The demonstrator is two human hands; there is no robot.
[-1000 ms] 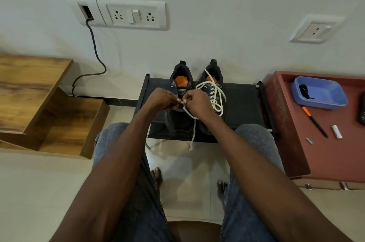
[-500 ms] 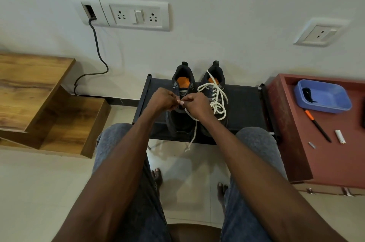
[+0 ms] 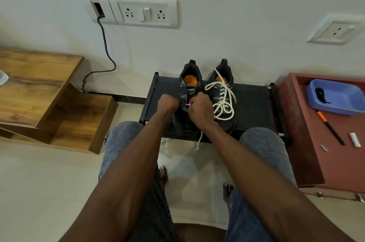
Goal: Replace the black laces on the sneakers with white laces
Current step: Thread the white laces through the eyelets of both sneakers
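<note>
Two dark sneakers stand side by side on a black rack point(image 3: 254, 103) at the centre of the frame, heels toward the wall. The right sneaker point(image 3: 222, 87) already wears a white lace point(image 3: 223, 101), threaded loosely up its front with slack loops heaped on the toe. The left sneaker point(image 3: 188, 91) shows its orange insole and has both hands on it.

The left hand point(image 3: 167, 103) has its fingers curled around the sneaker's left side at the eyelets. The right hand point(image 3: 200, 108) is bunched just beside it, fingertips pinched on the tip of a second lace point(image 3: 199, 140) at the eyelet row. The rest of that lace drops below the right wrist, over the rack's front edge and toward the floor.

At the right of the frame, a red table point(image 3: 308, 143) carries a blue tray point(image 3: 335, 97) with a black lace point(image 3: 321, 95) lying in it. Below the tray lie a marker point(image 3: 331, 129) with an orange cap and a small white tube point(image 3: 355, 139). At the left edge stands a stepped wooden shelf point(image 3: 39, 83). On the wall at upper left, a switch plate point(image 3: 144, 12) has a dark cable point(image 3: 104, 50) trailing down from it.
</note>
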